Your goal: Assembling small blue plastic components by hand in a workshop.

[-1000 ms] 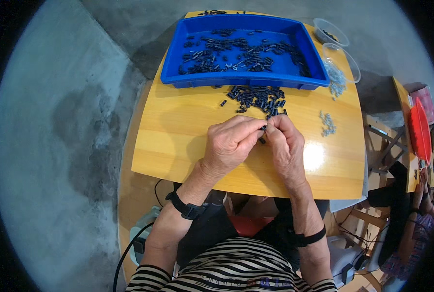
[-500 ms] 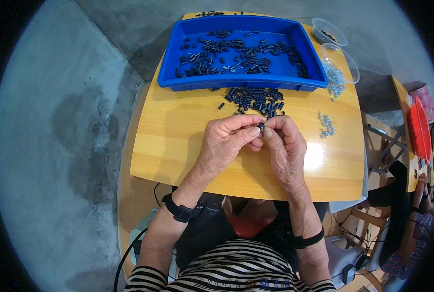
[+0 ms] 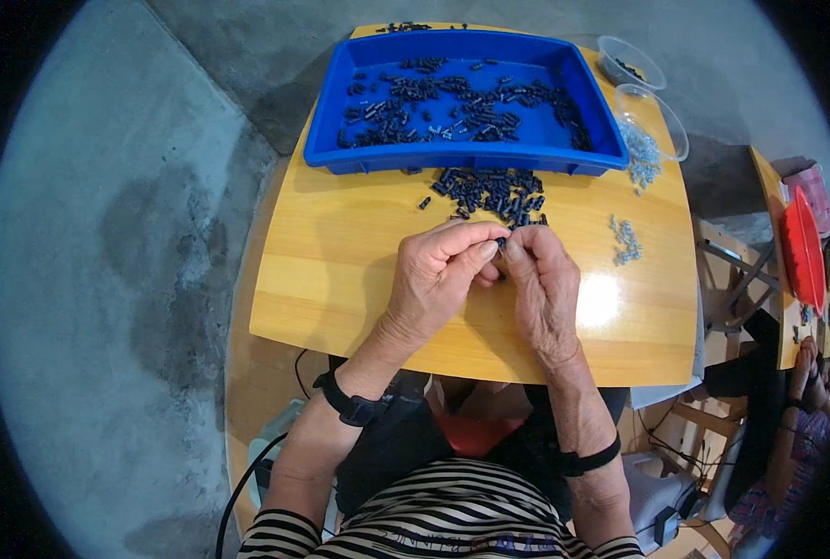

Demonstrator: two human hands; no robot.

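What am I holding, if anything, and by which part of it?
A small black piece, seemingly plastic, held in fingertip pinches by your left hand and right hand; it's mostly covered, so which part each grips can't be told.

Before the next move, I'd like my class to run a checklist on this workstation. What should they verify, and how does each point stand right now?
1. Small black part held at the left hand's fingertips: ok.
2. Right hand gripping that part too: cannot tell; its fingertips are there, but the grip is hidden.
3. Every other black part inside the blue tray: not ok; a heap of black parts lies on the table in front of it.
4. Small clear pieces apart from that heap: ok, they lie to its right.
5. Blue tray standing upright: ok.
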